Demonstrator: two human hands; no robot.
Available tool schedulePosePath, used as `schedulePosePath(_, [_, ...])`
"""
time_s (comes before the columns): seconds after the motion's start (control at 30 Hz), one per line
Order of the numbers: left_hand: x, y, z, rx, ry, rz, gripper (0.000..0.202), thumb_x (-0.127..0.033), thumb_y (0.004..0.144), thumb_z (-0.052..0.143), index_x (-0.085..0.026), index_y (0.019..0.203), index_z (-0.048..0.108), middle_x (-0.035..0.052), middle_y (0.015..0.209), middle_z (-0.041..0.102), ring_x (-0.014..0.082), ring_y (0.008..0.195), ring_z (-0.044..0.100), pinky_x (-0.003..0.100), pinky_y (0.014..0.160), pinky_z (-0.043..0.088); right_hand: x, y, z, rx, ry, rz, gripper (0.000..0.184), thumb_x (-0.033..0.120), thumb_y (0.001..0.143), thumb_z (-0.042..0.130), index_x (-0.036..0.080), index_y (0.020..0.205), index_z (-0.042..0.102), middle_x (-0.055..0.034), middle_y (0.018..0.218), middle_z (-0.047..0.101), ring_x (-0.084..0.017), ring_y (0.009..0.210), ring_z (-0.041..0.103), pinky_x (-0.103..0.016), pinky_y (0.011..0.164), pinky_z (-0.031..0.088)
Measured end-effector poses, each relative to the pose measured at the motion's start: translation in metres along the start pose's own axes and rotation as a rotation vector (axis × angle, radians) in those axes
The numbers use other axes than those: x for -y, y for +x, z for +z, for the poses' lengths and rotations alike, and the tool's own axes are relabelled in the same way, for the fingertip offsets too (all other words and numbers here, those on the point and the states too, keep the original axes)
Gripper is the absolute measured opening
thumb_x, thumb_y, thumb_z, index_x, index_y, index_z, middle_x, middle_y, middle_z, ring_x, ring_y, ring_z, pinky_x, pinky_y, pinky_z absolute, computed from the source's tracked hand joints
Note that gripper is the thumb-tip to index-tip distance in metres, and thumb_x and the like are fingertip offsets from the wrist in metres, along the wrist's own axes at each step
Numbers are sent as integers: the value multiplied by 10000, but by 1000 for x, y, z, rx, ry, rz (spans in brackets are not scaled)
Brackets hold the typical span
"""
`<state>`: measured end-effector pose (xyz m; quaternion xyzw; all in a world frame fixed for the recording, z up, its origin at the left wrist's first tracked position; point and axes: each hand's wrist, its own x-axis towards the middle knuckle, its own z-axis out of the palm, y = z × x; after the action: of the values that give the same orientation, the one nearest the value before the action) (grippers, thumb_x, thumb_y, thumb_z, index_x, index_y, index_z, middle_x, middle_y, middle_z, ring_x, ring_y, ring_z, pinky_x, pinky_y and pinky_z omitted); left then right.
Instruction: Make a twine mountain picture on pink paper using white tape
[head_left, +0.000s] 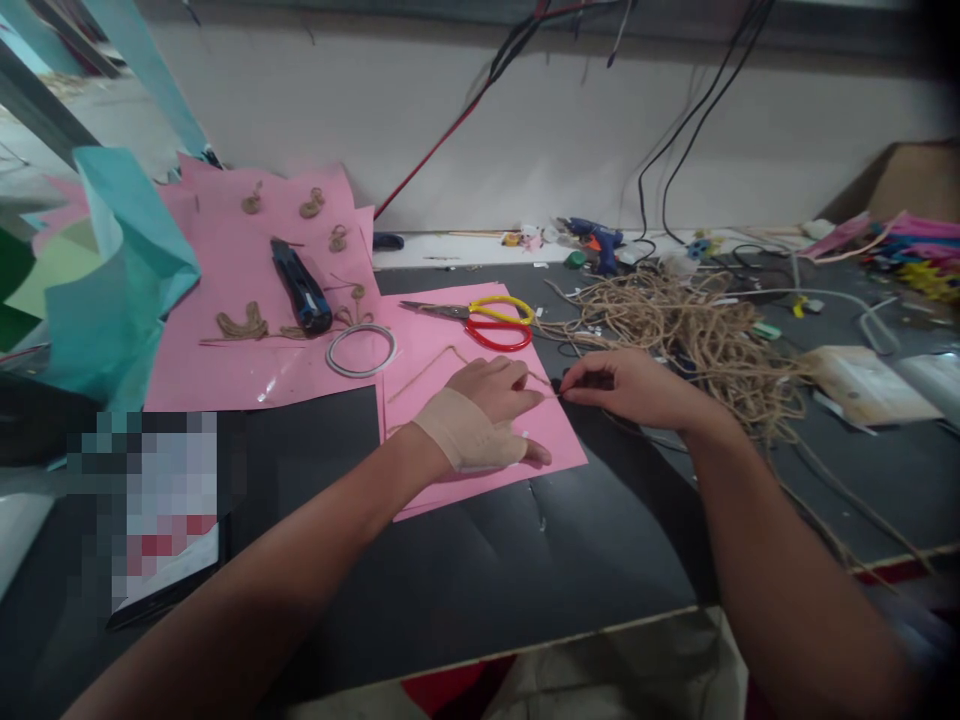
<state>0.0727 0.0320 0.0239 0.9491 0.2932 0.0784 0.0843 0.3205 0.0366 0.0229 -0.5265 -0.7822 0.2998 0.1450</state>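
My left hand [487, 400], with a tan bandage around its palm, lies over a pink paper sheet [555, 448], thumb and index finger stretched apart. It covers part of a length of jute twine [424, 375] that bends at a corner on the sheet. At the sheet's right edge, my right hand [611, 385] pinches the twine between thumb and fingertips. Just beyond my left hand are scissors [469, 312] with one yellow and one red handle, their blades pointing left. A big tangle of twine [675, 330] lies behind my right hand.
On a larger pink sheet [225, 240] at left are a utility knife [300, 288], a silver ring [330, 352] and several small twine coils. A blue glue gun [596, 240] stands near the wall. Teal paper [112, 290] is piled far left. Cables hang above.
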Motion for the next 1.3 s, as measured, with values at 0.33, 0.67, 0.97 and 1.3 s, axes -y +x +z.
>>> schedulePosePath(0.33, [4,-1,3,-18,-2,26,702,-759,723,642,-215,1163,702,92,1098,616,283,1046,522,389,849,401,-1,1,-2,-267,3,-11,266,444,878,616,202,936,708,-38,847,727,-184,736,646,-304,675,505])
schedulePosePath(0.67, [4,-2,6,-83,-72,28,711,-700,721,699,-174,1199,689,102,1200,637,300,1132,530,424,953,399,35,66,14,-359,-334,-205,242,226,870,593,146,1076,691,-107,1044,716,-250,938,658,-379,870,503])
schedulePosePath(0.97, [9,-3,8,-101,-146,40,734,-715,718,689,-176,1216,682,111,1212,628,293,1149,535,423,999,396,45,131,15,-4,-561,-123,374,191,818,651,107,1180,607,-181,1149,648,-296,974,628,-362,798,470])
schedulePosePath(1.3, [10,-4,8,-78,-128,41,730,-731,734,656,-187,1220,680,119,1200,623,305,1118,527,431,975,379,45,113,10,-454,-298,-96,346,203,764,655,142,1099,589,-128,1055,639,-285,940,617,-390,818,472])
